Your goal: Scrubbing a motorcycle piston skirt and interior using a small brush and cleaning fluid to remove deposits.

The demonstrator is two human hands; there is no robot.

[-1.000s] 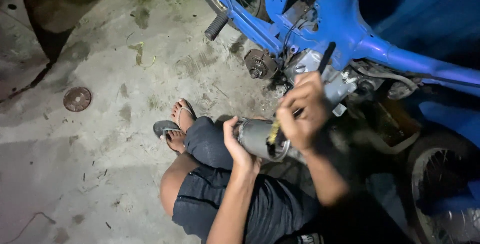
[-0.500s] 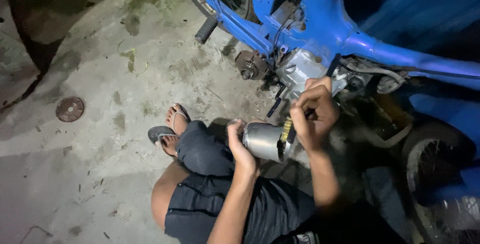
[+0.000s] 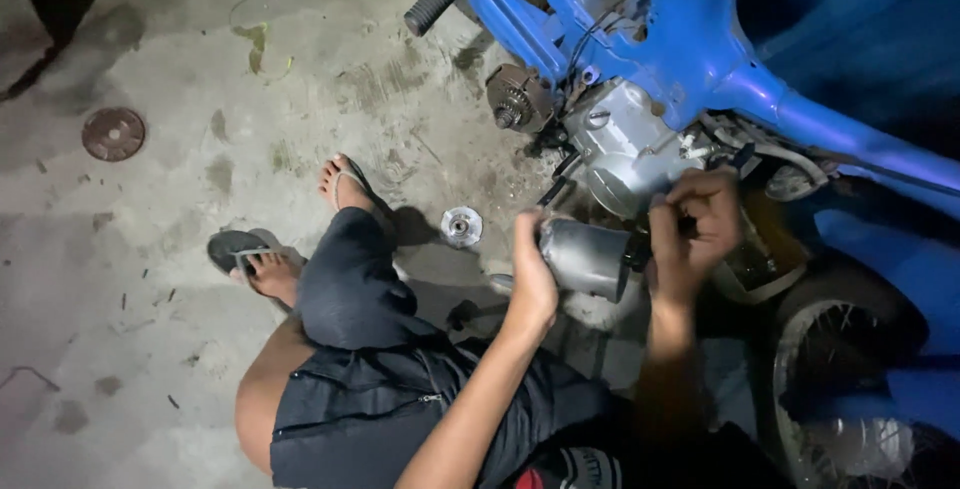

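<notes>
I squat on a concrete floor beside a blue motorcycle (image 3: pixel 700 39). My left hand (image 3: pixel 532 271) grips the near end of a grey metal cylinder (image 3: pixel 585 257) held level in front of the silver engine block (image 3: pixel 625 144). My right hand (image 3: pixel 695 234) is closed at the cylinder's far end, against the engine; what its fingers pinch is hidden. A toothed sprocket (image 3: pixel 515 99) sticks out of the engine's left side.
A small round silver part (image 3: pixel 461 226) lies on the floor by my knee. A rusty round drain cover (image 3: pixel 113 134) sits at far left. The black footpeg (image 3: pixel 431 7) juts out above. The rear wheel (image 3: pixel 850 389) is at lower right. My feet wear sandals (image 3: pixel 235 247).
The view has shifted, so the motorcycle and my hands sit further right. My right hand has moved from over the cylinder to its far end by the engine. My left hand still grips it.
</notes>
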